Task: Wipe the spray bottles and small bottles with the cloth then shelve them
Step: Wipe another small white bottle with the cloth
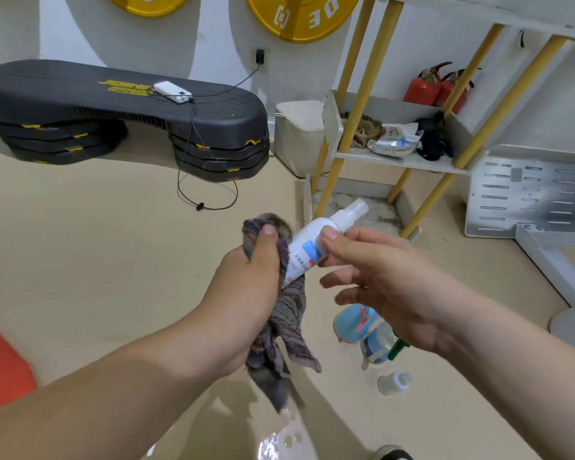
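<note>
Left hand [249,280] wraps cloth [286,327] round white spray bottle [312,240]

Gripping the striped cloth tightly, the left hand bunches it round the base of the white spray bottle. The right hand [389,280] pinches the bottle's shoulder between thumb and forefinger, its other fingers loosely spread. The nozzle tilts toward the shelf unit [395,159]. Beneath the right hand, on the floor [113,244], are a blue bottle [352,323], a clear bottle with a green top [377,346] and a small clear bottle [394,383].

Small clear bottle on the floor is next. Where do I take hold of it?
Pinch the small bottle across its clear body from above, probably with the right hand once free. The body is its widest part, the white cap tapers, and bare floor flanks it.
</note>
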Demonstrator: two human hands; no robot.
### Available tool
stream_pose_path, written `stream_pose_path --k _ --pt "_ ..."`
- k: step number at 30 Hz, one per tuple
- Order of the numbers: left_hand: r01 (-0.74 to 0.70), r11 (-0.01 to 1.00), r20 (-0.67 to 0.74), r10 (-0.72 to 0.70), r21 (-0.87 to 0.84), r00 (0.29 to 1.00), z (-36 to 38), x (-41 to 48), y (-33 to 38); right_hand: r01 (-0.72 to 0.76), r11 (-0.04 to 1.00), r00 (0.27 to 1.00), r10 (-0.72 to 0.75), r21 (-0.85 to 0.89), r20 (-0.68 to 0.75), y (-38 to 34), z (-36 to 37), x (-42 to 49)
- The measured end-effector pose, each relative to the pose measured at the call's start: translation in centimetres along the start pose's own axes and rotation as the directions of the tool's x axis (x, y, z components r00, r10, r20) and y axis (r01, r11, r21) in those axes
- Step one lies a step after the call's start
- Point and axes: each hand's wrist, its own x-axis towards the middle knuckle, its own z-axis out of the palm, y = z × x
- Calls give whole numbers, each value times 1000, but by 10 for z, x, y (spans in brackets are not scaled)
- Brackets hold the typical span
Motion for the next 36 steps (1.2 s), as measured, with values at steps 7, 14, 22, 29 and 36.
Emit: stream_pose_path --k 7,14,22,29,36 --pt "260 945 95 -245 -197 965 2 6 -5 114 986 993 -112 121 -23 -7 -18 5" --pt "-93 988 108 80 127 991 -3 1 -1 213 975 971 -219 -65 -100 8 -1 3" --pt "-660 502 433 502 559 749 -11 -4 -15 234 953 961 -257 -192 -102 14 21 -4" --pt "12 994 278 -41 106 960 -15 22 -5 241 952 951 -271 -191 -147 8 3 2" --pt "-312 875 251 229 370 940 -9 15 -6 196 968 968 -216 -155 -126 14 9 1"
